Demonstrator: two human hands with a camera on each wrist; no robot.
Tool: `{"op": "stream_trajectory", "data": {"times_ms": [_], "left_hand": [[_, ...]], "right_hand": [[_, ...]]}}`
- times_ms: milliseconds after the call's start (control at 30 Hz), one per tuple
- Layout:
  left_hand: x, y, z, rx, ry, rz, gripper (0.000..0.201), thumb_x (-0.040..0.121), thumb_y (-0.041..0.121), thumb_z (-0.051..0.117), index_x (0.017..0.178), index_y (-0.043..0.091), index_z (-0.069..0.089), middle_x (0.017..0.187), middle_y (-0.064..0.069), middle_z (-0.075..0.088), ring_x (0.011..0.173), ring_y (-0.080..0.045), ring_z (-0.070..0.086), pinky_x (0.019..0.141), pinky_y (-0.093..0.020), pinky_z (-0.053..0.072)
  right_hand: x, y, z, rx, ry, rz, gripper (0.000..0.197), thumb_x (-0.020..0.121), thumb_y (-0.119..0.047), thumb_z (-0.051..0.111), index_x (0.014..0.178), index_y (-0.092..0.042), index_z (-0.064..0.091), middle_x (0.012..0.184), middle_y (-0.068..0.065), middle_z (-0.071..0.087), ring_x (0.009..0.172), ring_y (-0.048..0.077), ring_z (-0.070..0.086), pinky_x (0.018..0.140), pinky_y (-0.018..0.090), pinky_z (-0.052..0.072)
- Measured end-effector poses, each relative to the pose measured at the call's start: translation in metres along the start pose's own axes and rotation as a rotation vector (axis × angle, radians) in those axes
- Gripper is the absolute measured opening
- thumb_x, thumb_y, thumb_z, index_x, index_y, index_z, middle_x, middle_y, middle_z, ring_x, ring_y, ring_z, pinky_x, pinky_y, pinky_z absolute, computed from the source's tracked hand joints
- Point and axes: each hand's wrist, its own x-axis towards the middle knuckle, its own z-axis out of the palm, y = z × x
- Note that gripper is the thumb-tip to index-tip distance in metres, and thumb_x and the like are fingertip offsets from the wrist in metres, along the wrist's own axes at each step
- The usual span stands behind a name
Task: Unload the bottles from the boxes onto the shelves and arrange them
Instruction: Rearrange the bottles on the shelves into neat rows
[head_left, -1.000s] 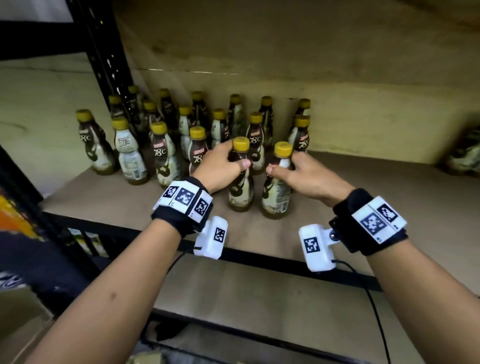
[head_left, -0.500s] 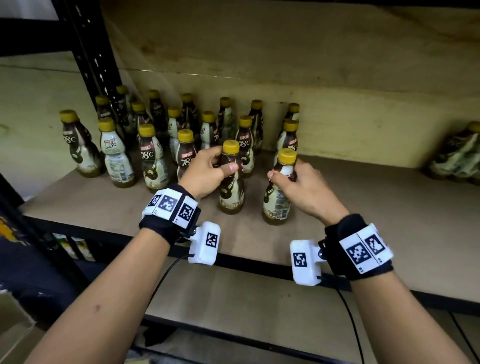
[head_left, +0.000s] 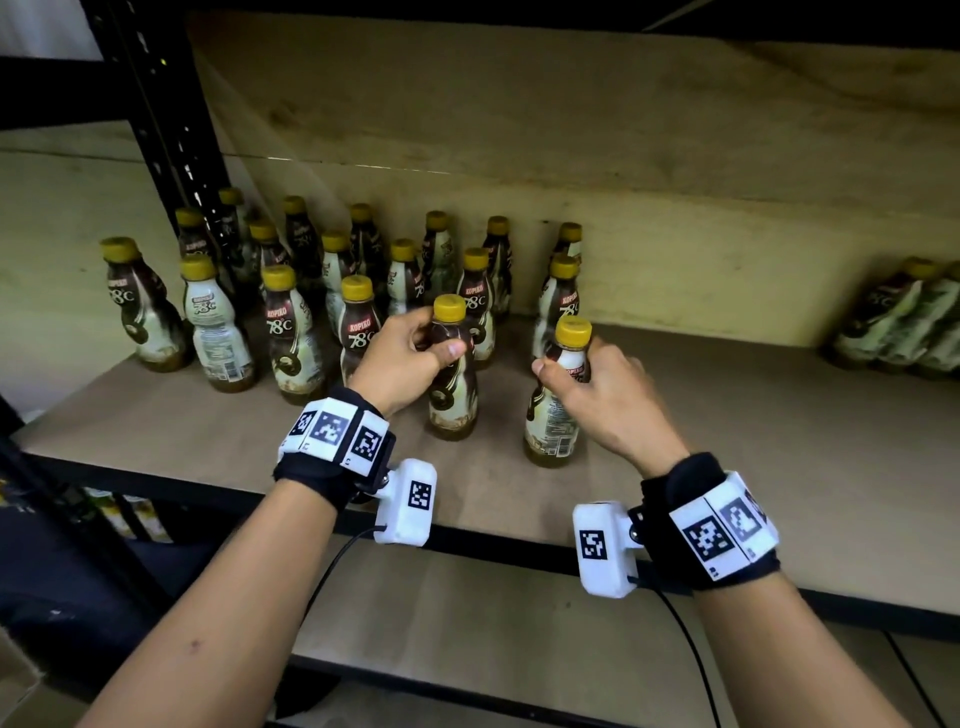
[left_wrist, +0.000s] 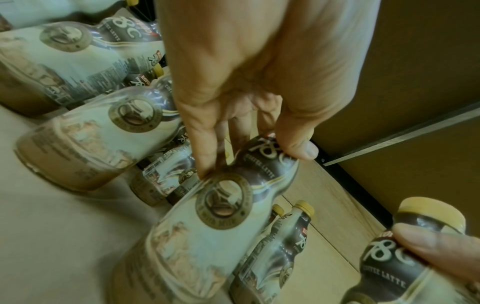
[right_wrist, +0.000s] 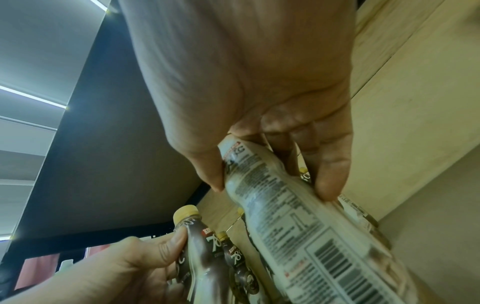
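Two yellow-capped coffee bottles stand upright near the front of the brown shelf board. My left hand grips the neck of the left bottle, thumb and fingers curled round it. My right hand grips the neck of the right bottle, whose barcode side faces the wrist camera. Behind them, several more of the same bottles stand in rows toward the back left.
A black upright post rises at the left. A shrink-wrapped pack of bottles lies at the far right of the shelf. The back wall is pale board. A lower shelf runs beneath.
The two held bottles have moved apart: the right hand has drawn its bottle to the right. The left hand keeps its bottle beside the front row.
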Motion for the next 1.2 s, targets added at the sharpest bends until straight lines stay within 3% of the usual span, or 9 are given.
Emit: {"op": "stream_trajectory", "data": {"times_ms": [267, 467, 633, 733, 800, 900, 1033, 1200], "left_hand": [[0.003, -0.002, 0.000, 0.019, 0.011, 0.007, 0.031, 0.089, 0.006, 0.064, 0.118, 0.014, 0.062, 0.114, -0.007, 0.068, 0.110, -0.018, 0.063, 0.102, -0.039, 0.047], [0.006, -0.004, -0.001, 0.061, 0.016, -0.007, 0.031, 0.088, 0.009, 0.065, 0.118, 0.015, 0.063, 0.112, -0.007, 0.069, 0.109, -0.019, 0.063, 0.102, -0.043, 0.047], [0.007, -0.005, -0.001, 0.131, 0.024, -0.020, 0.032, 0.079, 0.028, 0.070, 0.111, 0.024, 0.067, 0.107, 0.001, 0.072, 0.105, -0.016, 0.065, 0.100, -0.043, 0.049], [0.008, 0.003, -0.005, 0.231, -0.001, -0.016, 0.048, 0.073, 0.039, 0.073, 0.117, 0.024, 0.062, 0.109, 0.003, 0.071, 0.106, -0.015, 0.064, 0.098, -0.042, 0.050], [0.014, 0.020, -0.008, 0.351, 0.025, 0.004, 0.062, 0.071, 0.044, 0.076, 0.126, 0.022, 0.056, 0.114, 0.002, 0.067, 0.110, -0.017, 0.062, 0.099, -0.040, 0.049], [0.030, 0.057, -0.001, 0.468, 0.091, 0.099, 0.064, 0.076, 0.045, 0.073, 0.130, 0.016, 0.055, 0.120, 0.000, 0.066, 0.113, -0.018, 0.060, 0.100, -0.038, 0.048], [0.055, 0.111, 0.059, 0.485, 0.031, 0.272, 0.046, 0.078, 0.042, 0.066, 0.119, 0.021, 0.063, 0.116, 0.002, 0.067, 0.111, -0.017, 0.060, 0.099, -0.037, 0.049], [0.078, 0.147, 0.206, 0.359, -0.149, 0.378, 0.030, 0.082, 0.034, 0.069, 0.109, 0.021, 0.067, 0.109, 0.003, 0.069, 0.103, -0.012, 0.064, 0.095, -0.031, 0.050]], "right_hand": [[-0.002, -0.003, 0.000, 0.002, 0.006, 0.012, 0.034, 0.090, -0.057, 0.053, 0.099, -0.024, 0.058, 0.100, 0.002, 0.068, 0.099, 0.029, 0.061, 0.083, 0.038, 0.050], [0.002, -0.005, 0.004, 0.001, -0.008, 0.015, 0.038, 0.089, -0.059, 0.052, 0.099, -0.023, 0.058, 0.102, 0.004, 0.068, 0.104, 0.030, 0.059, 0.088, 0.043, 0.051], [0.002, -0.008, 0.005, 0.011, -0.023, 0.008, 0.044, 0.089, -0.060, 0.052, 0.101, -0.018, 0.056, 0.100, 0.004, 0.067, 0.105, 0.028, 0.059, 0.087, 0.041, 0.050], [-0.002, -0.008, -0.002, 0.095, -0.050, 0.018, 0.068, 0.079, -0.067, 0.061, 0.126, -0.020, 0.046, 0.119, 0.003, 0.063, 0.116, 0.025, 0.057, 0.096, 0.041, 0.049], [-0.004, -0.010, -0.018, 0.140, -0.021, -0.009, 0.082, 0.078, -0.062, 0.067, 0.142, -0.021, 0.035, 0.132, 0.004, 0.057, 0.124, 0.023, 0.052, 0.098, 0.030, 0.042], [-0.002, -0.001, -0.057, 0.126, 0.046, -0.075, 0.079, 0.081, -0.054, 0.068, 0.144, -0.018, 0.038, 0.142, 0.002, 0.051, 0.128, 0.020, 0.049, 0.098, 0.028, 0.040], [0.009, 0.038, -0.112, 0.078, 0.201, -0.073, 0.058, 0.084, -0.048, 0.067, 0.132, -0.018, 0.055, 0.130, -0.001, 0.062, 0.116, 0.015, 0.058, 0.096, 0.031, 0.047], [0.022, 0.131, -0.182, 0.068, 0.321, 0.038, 0.042, 0.083, -0.045, 0.068, 0.115, -0.018, 0.067, 0.107, -0.003, 0.071, 0.099, 0.013, 0.066, 0.090, 0.038, 0.054]]}}
